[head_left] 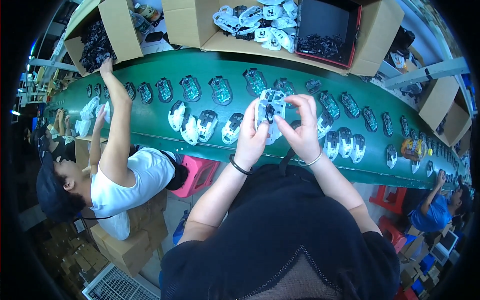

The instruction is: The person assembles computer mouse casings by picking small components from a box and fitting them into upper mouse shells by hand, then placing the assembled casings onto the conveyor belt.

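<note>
Over the green bench, my left hand (251, 135) grips a white computer mouse shell (275, 131) by its left edge, its hollow inner side facing up. A small black plastic part (270, 113) sits in the middle of the shell. My right hand (304, 122) is at the shell's right side, its thumb against the shell beside the black part and its fingers curled at the far right edge. Just beyond the shell lie black mouse bases with green circuit boards (256, 82). Left of my left hand rests another white mouse shell (231, 129).
Rows of circuit-board bases (220, 91) and white shells (206, 125) line the green bench (165, 122). Behind it stands a cardboard box (187, 25) with shells and a black tray (325, 20) of small parts. At left, a co-worker (125, 175) reaches into a box of black parts (96, 45).
</note>
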Action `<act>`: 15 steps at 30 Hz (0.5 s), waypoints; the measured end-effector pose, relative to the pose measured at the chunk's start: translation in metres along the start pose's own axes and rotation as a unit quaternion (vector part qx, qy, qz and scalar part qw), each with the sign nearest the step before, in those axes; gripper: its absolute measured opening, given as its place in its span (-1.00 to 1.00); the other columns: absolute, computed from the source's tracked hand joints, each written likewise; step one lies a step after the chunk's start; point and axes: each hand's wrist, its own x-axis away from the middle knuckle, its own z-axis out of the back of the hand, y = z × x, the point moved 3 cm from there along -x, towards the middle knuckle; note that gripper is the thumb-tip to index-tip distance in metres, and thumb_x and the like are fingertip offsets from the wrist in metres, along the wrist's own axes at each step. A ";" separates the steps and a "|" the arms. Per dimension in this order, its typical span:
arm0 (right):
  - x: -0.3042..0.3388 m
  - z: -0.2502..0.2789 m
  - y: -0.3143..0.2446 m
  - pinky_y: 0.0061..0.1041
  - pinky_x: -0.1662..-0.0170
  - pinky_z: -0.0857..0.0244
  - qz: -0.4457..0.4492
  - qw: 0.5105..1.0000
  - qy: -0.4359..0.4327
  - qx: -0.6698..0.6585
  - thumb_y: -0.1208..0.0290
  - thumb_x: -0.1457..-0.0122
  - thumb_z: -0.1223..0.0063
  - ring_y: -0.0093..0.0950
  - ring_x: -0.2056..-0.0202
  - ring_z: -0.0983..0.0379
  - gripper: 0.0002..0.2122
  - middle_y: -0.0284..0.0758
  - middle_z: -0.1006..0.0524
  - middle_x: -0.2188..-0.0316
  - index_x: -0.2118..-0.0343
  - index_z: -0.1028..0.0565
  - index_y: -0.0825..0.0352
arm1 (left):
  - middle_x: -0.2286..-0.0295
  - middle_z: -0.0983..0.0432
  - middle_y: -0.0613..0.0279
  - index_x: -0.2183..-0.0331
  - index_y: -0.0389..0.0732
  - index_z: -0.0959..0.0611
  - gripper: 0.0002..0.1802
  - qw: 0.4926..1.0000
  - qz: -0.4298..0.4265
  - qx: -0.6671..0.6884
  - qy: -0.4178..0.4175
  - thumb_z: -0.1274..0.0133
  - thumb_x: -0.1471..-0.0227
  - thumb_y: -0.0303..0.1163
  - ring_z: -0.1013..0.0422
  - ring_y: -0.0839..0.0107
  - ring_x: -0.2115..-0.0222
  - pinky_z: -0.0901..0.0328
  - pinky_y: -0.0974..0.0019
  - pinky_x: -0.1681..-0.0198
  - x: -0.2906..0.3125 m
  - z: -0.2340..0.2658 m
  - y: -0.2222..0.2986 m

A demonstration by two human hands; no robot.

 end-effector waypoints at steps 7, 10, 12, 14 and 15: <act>-0.001 -0.006 -0.002 -0.49 0.23 -0.18 0.062 0.992 0.002 0.109 0.56 0.21 -0.18 -0.36 0.29 -0.21 -0.83 -0.28 -0.27 0.37 0.46 -0.52 0.30 | 0.20 -0.33 0.24 -0.06 -0.26 -0.22 -0.43 1.000 0.009 0.004 -0.008 0.23 0.06 -0.65 -0.32 0.62 0.36 -0.29 0.58 0.41 0.002 0.001 -0.011; 0.016 -0.015 0.008 -0.50 0.23 -0.22 -0.049 0.999 0.016 -0.003 0.54 0.18 -0.16 -0.40 0.23 -0.25 -0.65 -0.26 -0.31 0.33 0.23 -0.40 0.31 | 0.21 -0.39 0.31 -0.07 -0.18 -0.24 -0.45 1.000 -0.018 0.012 0.021 0.21 0.03 -0.62 -0.38 0.61 0.31 -0.33 0.61 0.40 0.002 0.009 -0.016; 0.025 -0.027 0.025 -0.58 0.24 -0.25 -0.196 0.963 -0.039 -0.180 0.53 0.08 -0.09 -0.53 0.24 -0.30 -0.62 -0.31 -0.37 0.29 0.15 -0.29 0.38 | 0.19 -0.38 0.32 -0.07 -0.18 -0.23 -0.45 0.999 -0.018 0.028 0.011 0.21 0.02 -0.62 -0.38 0.61 0.29 -0.33 0.60 0.39 0.000 0.010 -0.024; 0.026 -0.033 0.038 -0.60 0.24 -0.26 -0.210 0.948 -0.053 -0.232 0.54 0.06 -0.06 -0.56 0.25 -0.31 -0.64 -0.33 -0.38 0.29 0.15 -0.30 0.41 | 0.17 -0.36 0.32 -0.07 -0.18 -0.23 -0.45 1.000 -0.009 0.012 0.006 0.22 0.01 -0.61 -0.37 0.62 0.28 -0.32 0.62 0.39 0.003 0.010 -0.021; 0.027 -0.035 0.042 -0.62 0.24 -0.27 -0.222 0.931 -0.068 -0.282 0.55 0.04 -0.04 -0.58 0.26 -0.33 -0.66 -0.34 -0.40 0.29 0.16 -0.30 0.43 | 0.16 -0.36 0.32 -0.08 -0.18 -0.22 -0.45 1.000 -0.007 0.006 0.001 0.22 0.00 -0.61 -0.36 0.63 0.28 -0.32 0.62 0.40 0.003 0.007 -0.022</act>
